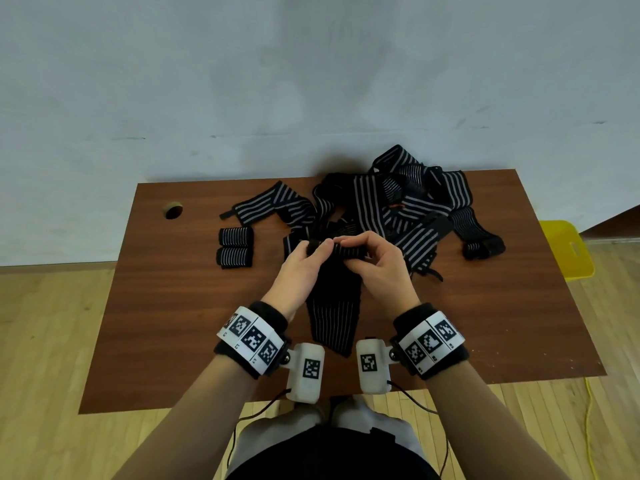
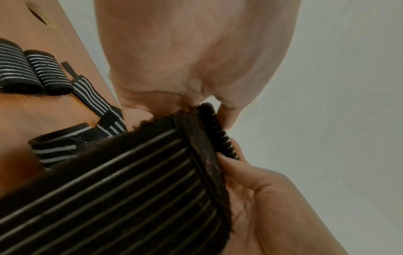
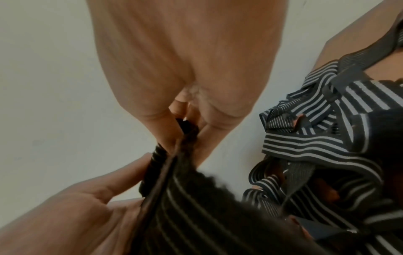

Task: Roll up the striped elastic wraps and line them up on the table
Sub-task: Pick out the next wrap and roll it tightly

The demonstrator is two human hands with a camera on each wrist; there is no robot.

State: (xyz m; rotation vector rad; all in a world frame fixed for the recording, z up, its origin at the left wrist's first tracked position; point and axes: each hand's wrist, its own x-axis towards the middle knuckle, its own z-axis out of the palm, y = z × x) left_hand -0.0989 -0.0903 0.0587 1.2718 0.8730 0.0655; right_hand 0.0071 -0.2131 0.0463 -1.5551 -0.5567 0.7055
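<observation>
Fingers of left hand [image 1: 302,263] and right hand [image 1: 377,261] pinch the wrap [image 1: 334,306], hiding its rolled end.

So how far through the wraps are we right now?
Done: two rolled wraps sit side by side on the left of the table. In hand: the left hand and right hand pinch the started roll of a third wrap, whose tail hangs toward the near edge. Left: the tangled pile behind, exact count unclear.

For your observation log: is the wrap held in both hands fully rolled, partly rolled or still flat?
Partly rolled. Left hand and right hand pinch a small roll at the top of the wrap; the rest hangs unrolled toward the table.
</observation>
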